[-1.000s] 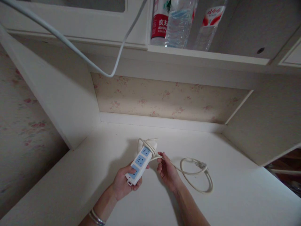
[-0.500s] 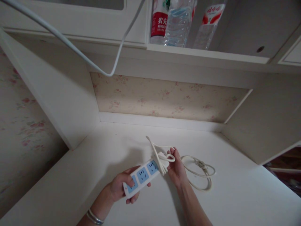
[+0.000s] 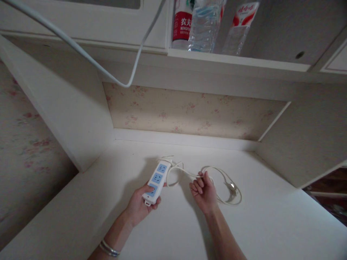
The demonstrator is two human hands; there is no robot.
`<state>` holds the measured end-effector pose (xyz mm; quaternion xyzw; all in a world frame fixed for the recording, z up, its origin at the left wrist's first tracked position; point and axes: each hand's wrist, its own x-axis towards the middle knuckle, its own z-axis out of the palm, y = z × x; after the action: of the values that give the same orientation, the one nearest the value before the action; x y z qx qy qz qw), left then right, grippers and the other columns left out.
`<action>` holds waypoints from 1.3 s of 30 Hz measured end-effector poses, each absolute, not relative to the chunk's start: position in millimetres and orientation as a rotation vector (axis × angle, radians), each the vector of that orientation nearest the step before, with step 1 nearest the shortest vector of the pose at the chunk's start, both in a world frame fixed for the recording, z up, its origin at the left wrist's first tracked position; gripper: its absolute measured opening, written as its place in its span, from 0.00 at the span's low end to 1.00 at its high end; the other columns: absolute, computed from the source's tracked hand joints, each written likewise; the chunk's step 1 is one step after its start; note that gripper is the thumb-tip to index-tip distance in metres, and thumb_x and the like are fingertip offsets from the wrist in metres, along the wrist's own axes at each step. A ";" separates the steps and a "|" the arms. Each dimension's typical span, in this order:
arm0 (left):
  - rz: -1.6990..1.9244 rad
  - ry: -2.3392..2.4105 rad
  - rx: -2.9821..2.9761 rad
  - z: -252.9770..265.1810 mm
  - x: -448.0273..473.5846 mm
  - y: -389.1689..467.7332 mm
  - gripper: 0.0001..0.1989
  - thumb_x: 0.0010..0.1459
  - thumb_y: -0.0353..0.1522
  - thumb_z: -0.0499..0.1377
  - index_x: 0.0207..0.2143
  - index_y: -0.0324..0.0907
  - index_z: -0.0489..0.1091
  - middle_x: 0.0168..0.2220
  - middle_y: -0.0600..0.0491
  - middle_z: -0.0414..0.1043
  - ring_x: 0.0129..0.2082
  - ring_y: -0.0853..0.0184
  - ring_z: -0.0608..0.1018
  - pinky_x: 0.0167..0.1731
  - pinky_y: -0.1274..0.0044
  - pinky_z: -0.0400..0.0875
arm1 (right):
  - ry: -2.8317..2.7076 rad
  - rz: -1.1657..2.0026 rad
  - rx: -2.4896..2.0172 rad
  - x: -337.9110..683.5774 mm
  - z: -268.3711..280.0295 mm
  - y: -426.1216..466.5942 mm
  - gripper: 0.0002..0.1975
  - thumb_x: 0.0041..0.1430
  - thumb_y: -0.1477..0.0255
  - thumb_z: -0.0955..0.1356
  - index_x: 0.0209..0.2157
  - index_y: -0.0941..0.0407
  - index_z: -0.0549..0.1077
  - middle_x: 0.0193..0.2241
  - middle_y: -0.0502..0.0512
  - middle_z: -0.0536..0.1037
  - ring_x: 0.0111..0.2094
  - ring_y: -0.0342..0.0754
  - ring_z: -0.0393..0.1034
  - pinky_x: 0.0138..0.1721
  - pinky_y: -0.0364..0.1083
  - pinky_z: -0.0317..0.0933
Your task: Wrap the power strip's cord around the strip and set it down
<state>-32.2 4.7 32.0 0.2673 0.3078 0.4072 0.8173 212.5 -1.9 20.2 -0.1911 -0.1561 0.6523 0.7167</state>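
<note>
My left hand (image 3: 142, 202) is closed around the near end of a white power strip (image 3: 159, 178) with blue socket faces, its thumb on the nearest socket. The strip tilts up and slightly right, and its cream cord leaves the far end in loose loops. To the right, my right hand (image 3: 204, 191) pinches the cord (image 3: 188, 174) between thumb and fingers, the other fingers curled. Beyond that hand the rest of the cord lies in a loose coil on the white desktop, with what looks like the plug (image 3: 232, 186) at its right side.
White side panels (image 3: 70, 108) flank the desktop (image 3: 130, 155). Overhead, a shelf (image 3: 244, 62) holds a red-labelled bottle (image 3: 182, 25) and clear plastic bottles (image 3: 204, 29). A white cable (image 3: 108, 75) hangs across the upper left. Floral wallpaper covers the back.
The cord wrapped round the strip's far end has come loose into open loops. My left hand has turned the strip more upright. My right hand has drawn the cord away, down and right.
</note>
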 end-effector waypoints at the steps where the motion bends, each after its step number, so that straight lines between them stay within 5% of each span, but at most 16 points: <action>1: 0.884 0.636 0.551 31.9 -34.2 5.4 0.18 0.52 0.30 0.55 0.47 0.35 0.69 0.45 0.42 0.72 0.22 0.71 0.72 0.18 0.80 0.61 | -0.412 1.464 -0.512 207.1 19.6 -1.7 0.11 0.58 0.63 0.69 0.34 0.58 0.73 0.13 0.39 0.57 0.13 0.33 0.46 0.18 0.38 0.50; 4: 0.873 0.521 0.535 29.7 -39.2 6.4 0.19 0.51 0.30 0.55 0.45 0.33 0.70 0.36 0.43 0.74 0.20 0.71 0.71 0.16 0.80 0.59 | -0.588 1.491 -0.766 191.8 16.5 -0.3 0.13 0.56 0.64 0.70 0.37 0.59 0.74 0.16 0.43 0.65 0.13 0.33 0.50 0.16 0.37 0.49; 9: 0.718 0.318 0.614 29.3 -41.5 3.4 0.22 0.47 0.32 0.54 0.43 0.27 0.72 0.16 0.48 0.67 0.14 0.70 0.67 0.11 0.82 0.54 | -0.537 1.505 -0.856 183.6 8.1 4.0 0.15 0.52 0.64 0.73 0.39 0.57 0.74 0.33 0.52 0.77 0.21 0.37 0.66 0.23 0.38 0.63; 12: 0.602 0.215 0.680 30.2 -42.4 0.3 0.24 0.44 0.30 0.53 0.45 0.27 0.71 0.18 0.45 0.71 0.12 0.69 0.69 0.09 0.82 0.56 | -0.458 1.442 -0.785 188.9 6.1 7.0 0.14 0.51 0.67 0.73 0.40 0.55 0.74 0.36 0.51 0.77 0.25 0.38 0.70 0.27 0.38 0.67; 18: 0.329 0.306 0.826 29.2 -42.0 -4.2 0.31 0.39 0.25 0.54 0.50 0.38 0.67 0.41 0.40 0.75 0.17 0.66 0.76 0.10 0.82 0.63 | -0.307 1.366 -0.646 207.4 11.2 9.8 0.14 0.53 0.70 0.72 0.42 0.49 0.72 0.39 0.46 0.78 0.29 0.40 0.74 0.27 0.38 0.70; 22: 0.296 0.529 0.883 29.7 -36.9 -2.2 0.25 0.45 0.27 0.54 0.49 0.38 0.68 0.42 0.41 0.74 0.17 0.69 0.75 0.10 0.82 0.61 | -0.156 1.306 -0.556 223.7 12.5 10.4 0.11 0.54 0.71 0.71 0.41 0.49 0.73 0.36 0.45 0.80 0.25 0.40 0.73 0.24 0.40 0.70; 26: 0.510 0.659 0.811 29.3 -33.9 3.4 0.22 0.49 0.30 0.55 0.49 0.36 0.68 0.44 0.40 0.73 0.19 0.69 0.74 0.12 0.81 0.60 | -0.123 1.292 -0.434 237.1 11.1 9.0 0.10 0.55 0.73 0.70 0.40 0.48 0.74 0.37 0.44 0.80 0.29 0.40 0.75 0.32 0.43 0.71; 35: 1.008 0.527 0.462 37.7 -45.7 10.6 0.18 0.52 0.29 0.55 0.47 0.34 0.69 0.42 0.43 0.75 0.22 0.73 0.71 0.18 0.82 0.62 | -0.185 1.359 -0.556 223.0 9.8 8.7 0.09 0.54 0.72 0.72 0.39 0.51 0.74 0.41 0.46 0.79 0.25 0.38 0.72 0.28 0.40 0.71; 39: 0.869 0.302 0.516 33.0 -53.4 9.9 0.21 0.48 0.33 0.55 0.43 0.28 0.72 0.22 0.45 0.73 0.16 0.72 0.68 0.13 0.82 0.57 | -0.293 1.374 -0.738 209.5 8.1 9.8 0.16 0.53 0.73 0.72 0.44 0.49 0.73 0.47 0.48 0.76 0.26 0.39 0.74 0.25 0.40 0.71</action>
<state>-53.4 9.9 33.0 0.2460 0.1442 0.4146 0.8642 209.5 9.8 8.1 -0.3314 -0.1316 0.6173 0.7013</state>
